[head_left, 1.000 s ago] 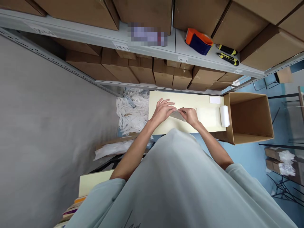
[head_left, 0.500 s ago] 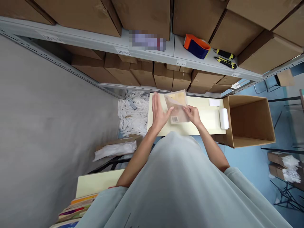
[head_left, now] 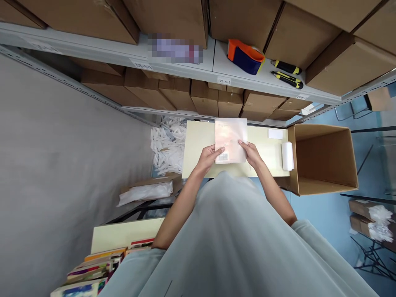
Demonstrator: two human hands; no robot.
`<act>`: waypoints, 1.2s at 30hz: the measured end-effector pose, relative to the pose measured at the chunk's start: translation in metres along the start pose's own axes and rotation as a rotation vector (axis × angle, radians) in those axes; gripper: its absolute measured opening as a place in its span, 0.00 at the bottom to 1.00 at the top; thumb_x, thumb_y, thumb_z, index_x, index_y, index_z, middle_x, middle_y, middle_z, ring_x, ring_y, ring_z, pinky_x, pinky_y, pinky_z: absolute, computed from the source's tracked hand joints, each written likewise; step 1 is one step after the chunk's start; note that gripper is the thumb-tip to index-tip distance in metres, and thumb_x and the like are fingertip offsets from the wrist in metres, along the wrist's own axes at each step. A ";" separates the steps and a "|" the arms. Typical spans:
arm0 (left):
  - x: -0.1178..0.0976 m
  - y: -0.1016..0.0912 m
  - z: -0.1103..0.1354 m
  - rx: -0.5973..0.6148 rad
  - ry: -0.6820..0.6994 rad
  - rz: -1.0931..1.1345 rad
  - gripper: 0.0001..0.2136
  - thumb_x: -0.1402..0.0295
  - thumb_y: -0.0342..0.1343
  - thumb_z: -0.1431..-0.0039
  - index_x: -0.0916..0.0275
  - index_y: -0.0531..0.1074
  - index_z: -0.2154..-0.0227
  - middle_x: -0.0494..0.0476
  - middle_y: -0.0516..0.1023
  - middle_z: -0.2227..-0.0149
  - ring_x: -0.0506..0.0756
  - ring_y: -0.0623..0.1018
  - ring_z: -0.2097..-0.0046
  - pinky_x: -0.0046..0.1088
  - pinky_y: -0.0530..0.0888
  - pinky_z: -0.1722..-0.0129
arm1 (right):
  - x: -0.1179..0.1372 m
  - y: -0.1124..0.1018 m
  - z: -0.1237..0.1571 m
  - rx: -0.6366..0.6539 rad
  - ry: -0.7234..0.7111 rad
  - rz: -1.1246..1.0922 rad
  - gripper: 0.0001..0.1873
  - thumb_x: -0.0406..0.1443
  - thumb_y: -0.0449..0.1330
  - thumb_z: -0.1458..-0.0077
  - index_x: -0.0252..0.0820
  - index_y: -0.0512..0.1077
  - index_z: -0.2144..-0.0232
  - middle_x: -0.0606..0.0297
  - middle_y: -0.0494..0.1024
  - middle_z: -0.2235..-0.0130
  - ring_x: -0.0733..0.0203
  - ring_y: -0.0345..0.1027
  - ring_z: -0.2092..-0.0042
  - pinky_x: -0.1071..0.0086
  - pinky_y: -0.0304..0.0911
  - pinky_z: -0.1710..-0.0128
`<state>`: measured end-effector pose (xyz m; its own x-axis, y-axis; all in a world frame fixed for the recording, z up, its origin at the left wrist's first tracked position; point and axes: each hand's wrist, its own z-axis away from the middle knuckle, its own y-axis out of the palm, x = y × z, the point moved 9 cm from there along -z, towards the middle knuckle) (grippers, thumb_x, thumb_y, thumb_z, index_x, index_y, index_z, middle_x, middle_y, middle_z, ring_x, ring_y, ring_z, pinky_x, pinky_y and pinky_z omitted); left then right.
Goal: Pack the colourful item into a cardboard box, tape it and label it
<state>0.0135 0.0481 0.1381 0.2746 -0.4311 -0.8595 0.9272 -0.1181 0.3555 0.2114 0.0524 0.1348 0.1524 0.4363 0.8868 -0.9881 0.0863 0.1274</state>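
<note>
A pale pinkish book in what looks like a frosted plastic sleeve is held up over a cream work table; a barcode shows near its lower left corner. My left hand grips the lower left edge, thumb on top and fingers underneath. On the right edge my right hand pinches it the same way. Toward the table's right end lie a white roll and a small white label or card, both apart from my hands.
An open cardboard box stands at the table's right end. White paper strips heap up on the left. A grey shelf ahead carries cartons, a tape dispenser and two utility knives. Books sit at lower left.
My left hand has come down from beside the book and closed on its left edge. The loose plastic flap now lies flat, and the book faces me squarely.
</note>
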 end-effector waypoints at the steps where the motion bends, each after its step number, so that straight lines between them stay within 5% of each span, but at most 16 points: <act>1: 0.001 0.003 -0.002 -0.019 0.011 -0.018 0.35 0.42 0.80 0.55 0.66 0.87 0.53 0.66 0.90 0.54 0.70 0.87 0.48 0.48 0.82 0.43 | -0.002 -0.006 -0.003 -0.019 0.014 0.019 0.35 0.64 0.75 0.53 0.41 0.81 0.60 0.53 0.89 0.56 0.46 0.83 0.51 0.59 0.78 0.49; 4: 0.004 0.007 -0.008 -0.089 0.055 -0.134 0.33 0.41 0.78 0.53 0.65 0.87 0.55 0.64 0.90 0.54 0.68 0.87 0.51 0.42 0.82 0.48 | 0.006 -0.034 -0.005 -0.227 -0.052 0.205 0.37 0.59 0.71 0.44 0.39 0.78 0.44 0.46 0.86 0.43 0.44 0.81 0.41 0.54 0.77 0.42; 7: -0.003 0.011 -0.008 -0.170 0.137 -0.323 0.25 0.44 0.72 0.44 0.63 0.87 0.58 0.61 0.90 0.55 0.66 0.86 0.53 0.38 0.81 0.52 | 0.038 -0.050 0.015 -0.437 -0.299 0.485 0.33 0.54 0.64 0.33 0.41 0.73 0.35 0.43 0.74 0.29 0.43 0.71 0.30 0.48 0.72 0.33; 10: -0.014 0.020 -0.002 -0.242 0.191 -0.616 0.17 0.52 0.65 0.33 0.63 0.87 0.59 0.59 0.89 0.62 0.63 0.86 0.57 0.33 0.78 0.56 | 0.049 -0.025 0.032 -0.313 -0.402 0.564 0.30 0.55 0.58 0.28 0.45 0.74 0.35 0.46 0.76 0.31 0.45 0.76 0.35 0.51 0.76 0.37; 13: -0.021 0.040 0.009 -0.277 0.200 -0.980 0.14 0.61 0.59 0.27 0.62 0.87 0.55 0.61 0.88 0.65 0.63 0.87 0.59 0.33 0.76 0.57 | 0.041 0.012 0.041 -0.120 -0.345 0.514 0.33 0.59 0.64 0.32 0.47 0.75 0.37 0.50 0.82 0.37 0.45 0.82 0.43 0.53 0.81 0.46; 17: -0.017 0.074 0.028 -0.244 0.224 -1.200 0.18 0.68 0.56 0.27 0.60 0.84 0.40 0.68 0.90 0.52 0.66 0.89 0.52 0.36 0.79 0.54 | 0.042 0.022 0.043 -0.197 -0.334 0.514 0.29 0.57 0.66 0.35 0.46 0.74 0.42 0.52 0.84 0.43 0.47 0.82 0.49 0.54 0.80 0.47; 22: -0.021 0.088 0.045 -0.153 0.422 -1.007 0.27 0.60 0.64 0.31 0.55 0.77 0.31 0.62 0.79 0.31 0.67 0.82 0.34 0.43 0.80 0.35 | 0.048 -0.013 0.022 -0.204 -0.337 0.442 0.16 0.51 0.60 0.35 0.46 0.74 0.60 0.63 0.82 0.63 0.51 0.77 0.58 0.59 0.75 0.54; 27: -0.042 0.014 0.031 -0.389 0.334 -0.603 0.41 0.45 0.73 0.40 0.60 0.73 0.29 0.71 0.70 0.25 0.71 0.70 0.24 0.53 0.71 0.25 | 0.059 -0.029 0.016 0.053 -0.297 0.185 0.18 0.51 0.65 0.40 0.44 0.78 0.57 0.62 0.86 0.57 0.49 0.78 0.52 0.60 0.75 0.50; 29: -0.033 0.007 0.015 -0.226 0.159 -0.367 0.43 0.40 0.74 0.45 0.63 0.78 0.34 0.74 0.76 0.30 0.74 0.76 0.29 0.54 0.76 0.31 | 0.060 -0.028 0.021 0.112 -0.240 0.129 0.20 0.51 0.67 0.40 0.45 0.79 0.55 0.62 0.87 0.54 0.47 0.79 0.49 0.58 0.75 0.48; 32: -0.026 0.022 0.008 0.000 -0.005 -0.126 0.38 0.37 0.75 0.49 0.66 0.85 0.47 0.72 0.88 0.48 0.72 0.87 0.46 0.48 0.84 0.45 | 0.057 -0.024 0.026 0.151 -0.186 0.066 0.22 0.52 0.68 0.41 0.45 0.80 0.52 0.62 0.88 0.51 0.45 0.80 0.46 0.56 0.76 0.45; 36: -0.035 0.026 0.015 -0.099 0.058 -0.095 0.34 0.39 0.78 0.52 0.66 0.87 0.56 0.64 0.89 0.60 0.64 0.87 0.57 0.39 0.83 0.54 | 0.043 -0.020 0.018 0.168 -0.164 0.061 0.24 0.55 0.68 0.40 0.45 0.80 0.51 0.60 0.88 0.49 0.44 0.81 0.45 0.54 0.77 0.42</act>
<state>0.0245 0.0470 0.1835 0.1962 -0.3699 -0.9081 0.9694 -0.0661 0.2364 0.2370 0.0539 0.1786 0.1008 0.2838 0.9536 -0.9870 -0.0918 0.1317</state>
